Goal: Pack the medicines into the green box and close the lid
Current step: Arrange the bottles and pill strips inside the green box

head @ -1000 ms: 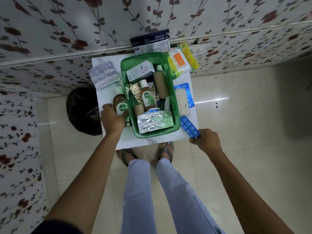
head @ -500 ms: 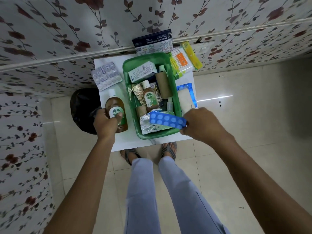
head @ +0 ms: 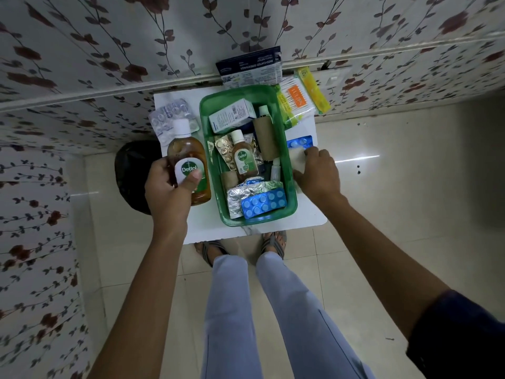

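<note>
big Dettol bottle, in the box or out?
Out. The left hand holds the large Dettol bottle over the white table, left of the green box; its white cap is on.

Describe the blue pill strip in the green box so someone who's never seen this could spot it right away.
Find the green box on the small white table. At its end nearest the person, the blue pill strip lies on crumpled silver foil packs. It is the only bright blue thing inside, dotted with round pale tablets.
</note>
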